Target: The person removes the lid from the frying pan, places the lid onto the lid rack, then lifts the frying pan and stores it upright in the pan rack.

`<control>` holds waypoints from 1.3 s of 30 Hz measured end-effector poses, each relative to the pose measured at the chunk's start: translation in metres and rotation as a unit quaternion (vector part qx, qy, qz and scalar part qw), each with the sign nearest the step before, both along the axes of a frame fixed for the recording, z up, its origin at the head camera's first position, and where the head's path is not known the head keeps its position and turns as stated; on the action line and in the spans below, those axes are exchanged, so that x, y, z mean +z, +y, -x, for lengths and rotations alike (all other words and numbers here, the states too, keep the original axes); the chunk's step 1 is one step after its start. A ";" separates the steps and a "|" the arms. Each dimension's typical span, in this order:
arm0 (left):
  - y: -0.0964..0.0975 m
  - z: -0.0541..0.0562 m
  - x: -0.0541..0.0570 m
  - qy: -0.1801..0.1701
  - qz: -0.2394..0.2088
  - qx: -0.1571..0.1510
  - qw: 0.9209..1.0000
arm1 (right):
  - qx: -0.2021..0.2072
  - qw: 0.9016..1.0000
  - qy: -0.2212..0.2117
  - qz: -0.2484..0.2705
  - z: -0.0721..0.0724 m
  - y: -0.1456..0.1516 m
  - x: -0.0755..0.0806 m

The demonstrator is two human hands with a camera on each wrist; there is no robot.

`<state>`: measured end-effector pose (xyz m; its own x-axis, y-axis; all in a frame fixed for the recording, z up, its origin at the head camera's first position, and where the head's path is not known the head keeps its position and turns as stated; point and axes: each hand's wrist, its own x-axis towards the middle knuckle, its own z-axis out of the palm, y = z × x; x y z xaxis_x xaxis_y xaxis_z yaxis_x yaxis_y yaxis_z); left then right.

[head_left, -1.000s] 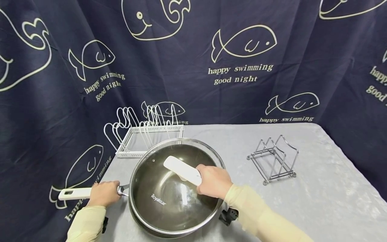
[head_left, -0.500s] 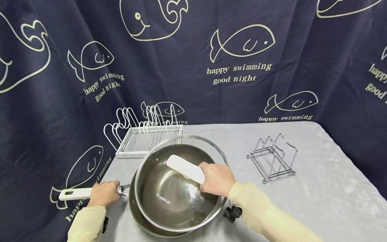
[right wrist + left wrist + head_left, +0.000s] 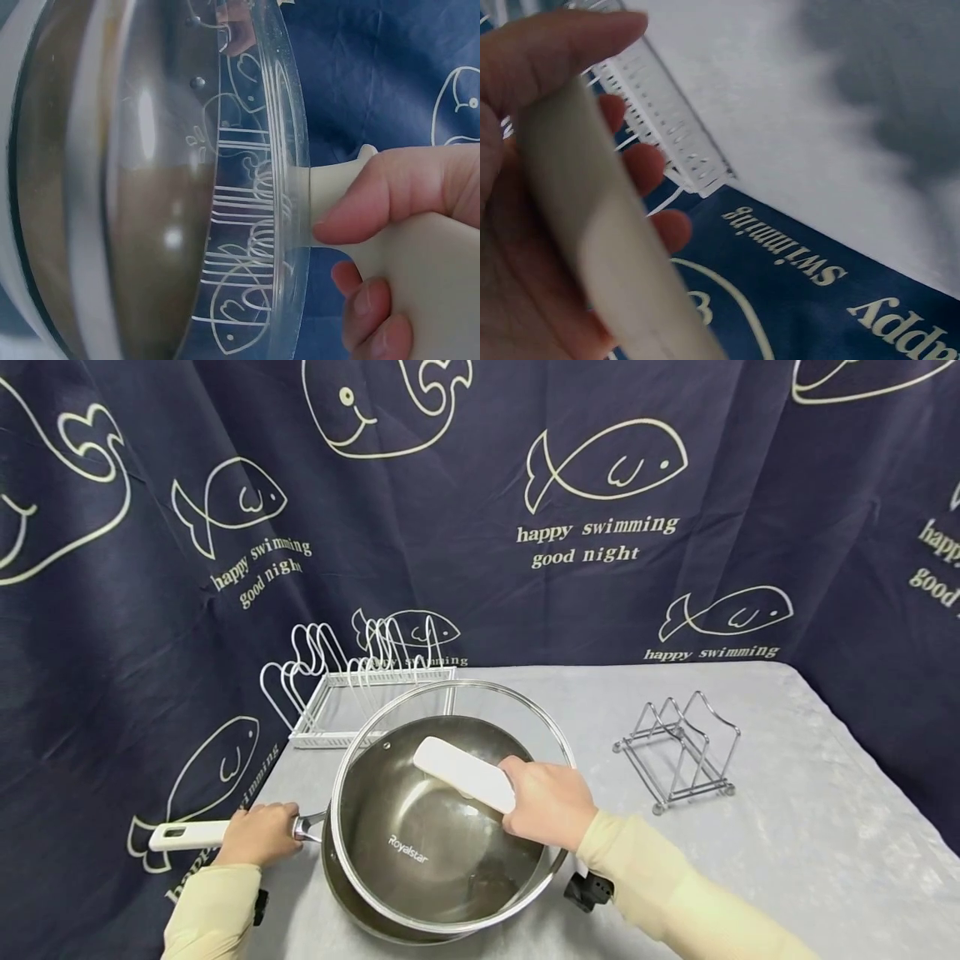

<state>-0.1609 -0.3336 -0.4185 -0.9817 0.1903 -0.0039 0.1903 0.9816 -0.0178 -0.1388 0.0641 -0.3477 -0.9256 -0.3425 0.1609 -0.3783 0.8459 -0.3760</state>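
My left hand (image 3: 262, 833) grips the cream handle (image 3: 187, 836) of a dark frying pan (image 3: 348, 893), its fingers curled round it in the left wrist view too. The right hand (image 3: 549, 802) holds the white handle (image 3: 457, 768) of a clear glass lid (image 3: 408, 852) with a metal rim, marked "Royalstar". The lid overlaps the pan in the head view, set off up and to the right, so the pan's lower left edge shows past it. From the right wrist, thumb and fingers wrap the lid handle (image 3: 435, 262), and the pan's interior shows through the glass.
A white wire rack (image 3: 318, 739) stands behind the pan at the back left. Farther right is a small chrome wire rack (image 3: 678, 760). Both stand on a grey cloth-covered table (image 3: 795, 843), with a dark blue fish-print curtain (image 3: 480, 568) behind.
My right hand has lifted the lid off the pan, shifting it up and rightward, and more of the pan's edge shows. The left hand has stayed on the pan handle, almost unmoved.
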 end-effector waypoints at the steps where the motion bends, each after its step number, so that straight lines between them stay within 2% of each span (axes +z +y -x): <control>1: 0.000 -0.001 0.001 -0.006 -0.001 0.002 1.000 | 0.000 1.000 0.000 0.001 -0.001 0.001 0.001; 4: 0.002 -0.002 0.006 -0.015 0.002 0.009 1.000 | -0.003 1.000 0.000 0.005 -0.003 0.006 0.003; 9: 0.008 -0.003 0.016 0.001 -0.004 0.008 1.000 | -0.009 1.000 0.020 0.012 -0.004 0.014 0.004; 12: 0.010 -0.003 0.021 0.032 0.000 -0.003 0.999 | -0.012 1.000 0.023 0.011 -0.004 0.017 0.006; 17: 0.017 -0.002 0.027 0.117 0.002 -0.029 0.993 | -0.020 1.000 0.018 -0.006 -0.007 0.023 0.009; 21: 0.025 0.000 0.032 0.148 -0.015 -0.045 0.988 | -0.024 0.999 0.031 -0.020 -0.008 0.028 0.012; 30: 0.041 0.001 0.043 0.148 -0.039 -0.082 0.985 | -0.025 0.995 0.085 -0.039 -0.007 0.039 0.017; 39: 0.053 0.003 0.041 0.154 -0.047 -0.106 0.981 | -0.021 0.994 0.096 -0.050 -0.011 0.052 0.026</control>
<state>-0.1639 -0.2801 -0.3779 -0.8714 0.3762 0.3147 0.3910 0.9202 -0.0173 -0.1279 0.1160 -0.3220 -0.8950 -0.3263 0.3040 -0.3980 0.8921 -0.2141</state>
